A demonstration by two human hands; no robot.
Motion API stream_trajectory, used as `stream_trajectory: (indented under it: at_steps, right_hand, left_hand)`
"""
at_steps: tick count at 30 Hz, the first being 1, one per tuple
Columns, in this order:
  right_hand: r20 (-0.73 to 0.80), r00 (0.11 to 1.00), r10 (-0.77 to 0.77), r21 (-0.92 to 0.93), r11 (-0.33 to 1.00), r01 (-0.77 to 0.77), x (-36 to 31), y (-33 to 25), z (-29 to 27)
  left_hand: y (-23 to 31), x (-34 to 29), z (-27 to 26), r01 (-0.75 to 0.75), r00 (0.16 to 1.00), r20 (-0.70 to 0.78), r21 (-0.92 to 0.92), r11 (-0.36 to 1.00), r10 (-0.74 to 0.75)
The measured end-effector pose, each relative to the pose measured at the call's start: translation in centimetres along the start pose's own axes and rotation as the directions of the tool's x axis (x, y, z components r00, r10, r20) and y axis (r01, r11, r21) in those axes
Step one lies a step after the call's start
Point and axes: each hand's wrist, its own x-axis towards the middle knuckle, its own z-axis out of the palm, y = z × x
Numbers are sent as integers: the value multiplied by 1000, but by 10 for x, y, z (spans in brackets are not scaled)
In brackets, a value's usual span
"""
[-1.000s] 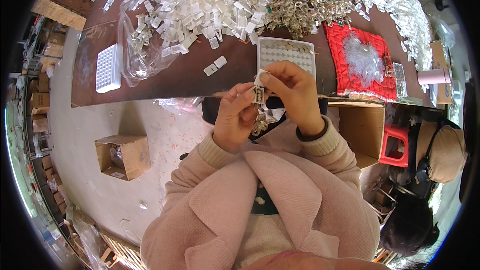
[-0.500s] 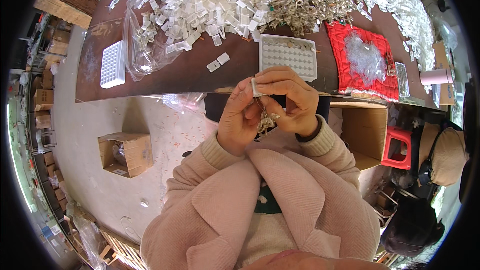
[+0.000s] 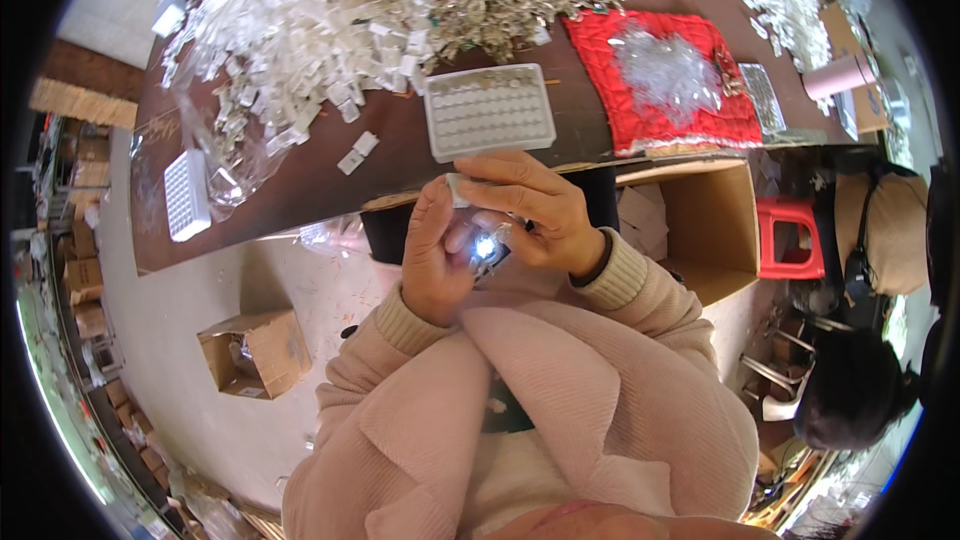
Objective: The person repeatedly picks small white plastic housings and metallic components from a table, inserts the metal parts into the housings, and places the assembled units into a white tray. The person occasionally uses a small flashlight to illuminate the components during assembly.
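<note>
My left hand (image 3: 432, 255) and my right hand (image 3: 540, 208) are together in front of my chest, just off the table's near edge. Both hands pinch a small white rectangular piece (image 3: 457, 190) between their fingertips. Below it, between the palms, a small shiny cluster (image 3: 492, 253) hangs with a bright white glow on it; whether this is a lamp or a reflection I cannot tell. The fingers partly hide the cluster. Just beyond my hands on the table lies a white translucent tray (image 3: 490, 148) with rows of small pockets.
Heaps of clear plastic pieces (image 3: 290, 30) and metallic parts (image 3: 520, 0) cover the dark table's (image 3: 300, 185) back. A red quilted cloth (image 3: 600, 90) bears clear bits. White pocketed tray (image 3: 186, 195) lies left. Cardboard boxes (image 3: 280, 350) and a red stool (image 3: 790, 240) stand below.
The view has turned, so the table and its things sit further left and tilted. A bright glow now shows on the hanging cluster. Both hands keep their pinch on the white piece.
</note>
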Motion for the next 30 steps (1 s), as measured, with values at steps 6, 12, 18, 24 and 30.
stream_trajectory:
  at_steps: [6,12,18,24,30]
  right_hand:
    - [-254,914,317,-94,932,-349,-31,9,-45]
    - [-563,807,180,-673,467,-574,-54,47,-133]
    - [-545,796,265,-654,459,-601,-66,65,-148]
    - [-528,797,294,-483,668,-566,-36,22,-112]
    - [-159,933,323,-60,940,-335,-9,-20,-25]
  left_hand:
    - [-12,8,6,9,1000,24,54,999,-10]
    - [-9,14,2,46,994,93,38,998,-49]
    - [-13,12,6,18,998,66,100,995,-25]
    - [-12,12,8,-3,994,113,123,992,-11]
    - [-12,7,6,-52,993,114,187,981,31]
